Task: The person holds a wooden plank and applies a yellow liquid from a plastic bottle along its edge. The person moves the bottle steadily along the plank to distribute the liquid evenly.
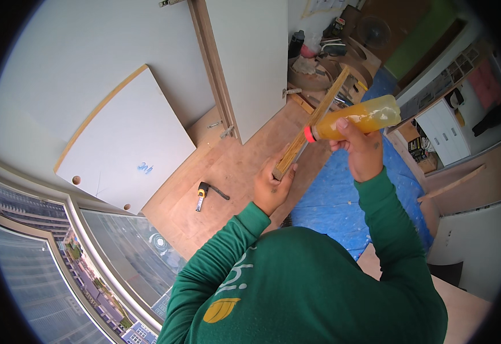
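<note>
My right hand (360, 146) is wrapped round a clear plastic bottle (351, 117) partly filled with thick yellow-orange liquid. The bottle lies tilted on its side, its red cap (309, 134) pointing left and down over a long wooden board (322, 108). Whether the cap touches the board cannot be made out. This narrow board is held on edge, running from near my body away to the upper right. At its near end my left hand (272, 186) grips it, fingers on one side and thumb on the other.
A tape measure (203, 195) with a dark strap lies on the wooden worktop (204, 163). To the left leans a white panel (124, 137); behind it stands a white door panel (247, 63). Tools and scraps (319, 71) crowd the far end. Blue sheeting (325, 212) covers the floor at right.
</note>
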{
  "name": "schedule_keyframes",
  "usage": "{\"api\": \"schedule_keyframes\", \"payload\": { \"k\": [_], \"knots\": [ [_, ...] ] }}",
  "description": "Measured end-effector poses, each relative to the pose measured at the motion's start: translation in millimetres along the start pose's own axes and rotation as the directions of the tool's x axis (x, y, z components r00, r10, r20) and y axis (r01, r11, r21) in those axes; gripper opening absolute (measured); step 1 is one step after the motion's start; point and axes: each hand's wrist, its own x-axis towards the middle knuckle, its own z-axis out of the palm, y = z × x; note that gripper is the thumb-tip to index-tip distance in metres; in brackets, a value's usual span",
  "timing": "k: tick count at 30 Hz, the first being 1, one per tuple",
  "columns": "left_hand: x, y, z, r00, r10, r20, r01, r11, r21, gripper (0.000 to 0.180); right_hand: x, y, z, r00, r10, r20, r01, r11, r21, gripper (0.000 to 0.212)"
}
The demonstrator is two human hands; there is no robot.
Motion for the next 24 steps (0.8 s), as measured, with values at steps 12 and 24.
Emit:
{"api": "schedule_keyframes", "payload": {
  "k": [12,24],
  "knots": [
    [0,1,0,0.999,-0.023,0.027,0.024,0.998,-0.053,0.049,13,21,-10,0.975,0.220,0.036,-0.223,0.954,0.200,0.035],
    [2,3,0,1.000,0.020,0.012,-0.020,1.000,-0.024,0.050,2,14,1,0.994,0.110,0.013,-0.111,0.991,0.073,0.030]
  ]
}}
